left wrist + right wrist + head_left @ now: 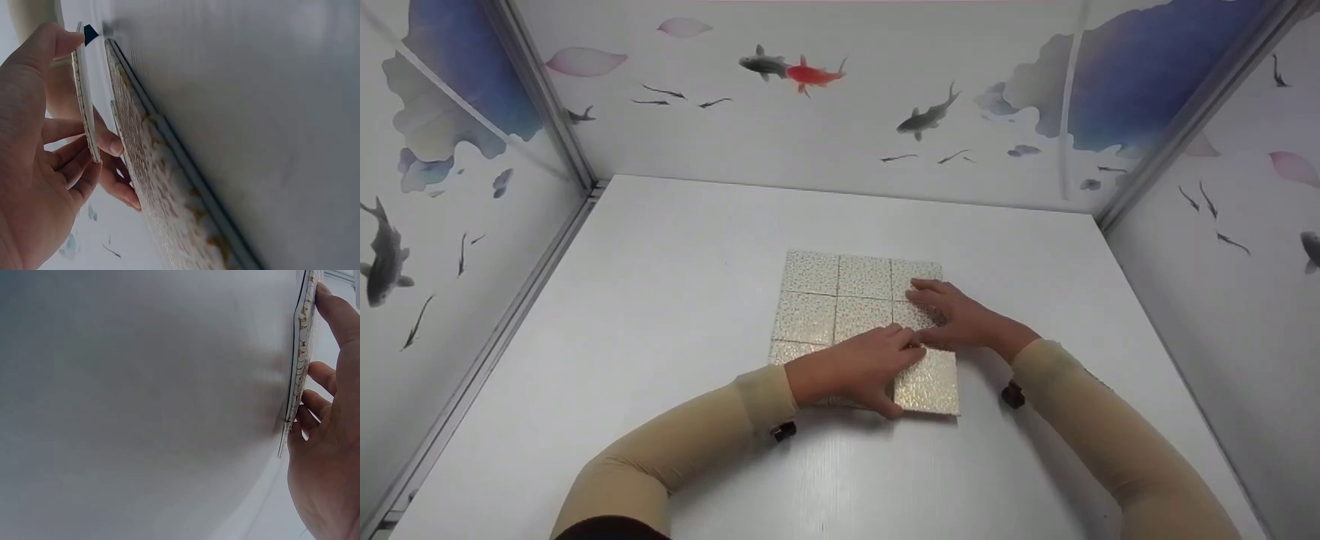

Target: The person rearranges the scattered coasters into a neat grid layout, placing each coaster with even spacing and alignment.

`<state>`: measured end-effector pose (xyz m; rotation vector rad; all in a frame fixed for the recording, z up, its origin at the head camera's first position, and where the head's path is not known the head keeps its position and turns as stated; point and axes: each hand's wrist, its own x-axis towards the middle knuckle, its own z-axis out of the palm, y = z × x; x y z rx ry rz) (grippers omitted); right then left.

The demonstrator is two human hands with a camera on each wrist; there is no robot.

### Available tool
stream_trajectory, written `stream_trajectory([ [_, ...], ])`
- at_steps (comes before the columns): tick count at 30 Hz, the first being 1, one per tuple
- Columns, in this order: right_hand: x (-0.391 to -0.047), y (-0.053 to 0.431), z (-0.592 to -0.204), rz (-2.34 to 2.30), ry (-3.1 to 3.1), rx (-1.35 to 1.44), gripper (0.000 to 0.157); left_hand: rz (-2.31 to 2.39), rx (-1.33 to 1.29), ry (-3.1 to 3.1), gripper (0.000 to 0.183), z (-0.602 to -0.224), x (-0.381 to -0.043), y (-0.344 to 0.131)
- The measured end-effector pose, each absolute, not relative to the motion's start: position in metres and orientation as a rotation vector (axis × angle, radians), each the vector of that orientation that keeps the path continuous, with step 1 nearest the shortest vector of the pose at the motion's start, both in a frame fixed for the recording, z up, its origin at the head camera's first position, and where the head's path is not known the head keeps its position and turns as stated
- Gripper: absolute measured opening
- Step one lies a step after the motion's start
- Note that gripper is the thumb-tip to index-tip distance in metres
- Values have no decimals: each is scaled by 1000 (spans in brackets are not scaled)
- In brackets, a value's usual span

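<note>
A grid of square, speckled white-and-gold tiles (806, 315) lies flat on the white table, thin seams running between the squares. My left hand (864, 369) pinches a single thin square tile (928, 382) between thumb and fingers, raised over the grid's near right corner. In the left wrist view this tile (85, 101) stands apart from the layer beneath, its pale back turned toward the table side. My right hand (966, 319) rests its fingertips on the right side of the grid. The right wrist view shows its thumb and fingers along the patterned edge (302, 349).
The white table (660, 262) extends around the grid. Printed wall panels (825, 142) with fish and petals enclose it at the back and both sides, joined by metal corner posts (556, 97). Small dark devices (784, 431) sit under both wrists.
</note>
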<state>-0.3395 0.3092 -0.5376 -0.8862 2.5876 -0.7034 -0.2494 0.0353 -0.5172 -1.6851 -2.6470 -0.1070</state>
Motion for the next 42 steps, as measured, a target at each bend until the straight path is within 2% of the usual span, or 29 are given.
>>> stream_trajectory([
  [18,-338,308,-534,-716,2576,-869,86,-211,-1662,-2715,84,-521,-247,43],
  [42,-337,307,-534,-746,2553,-869,84,-122,-1662,-2790,88,-525,-245,41],
])
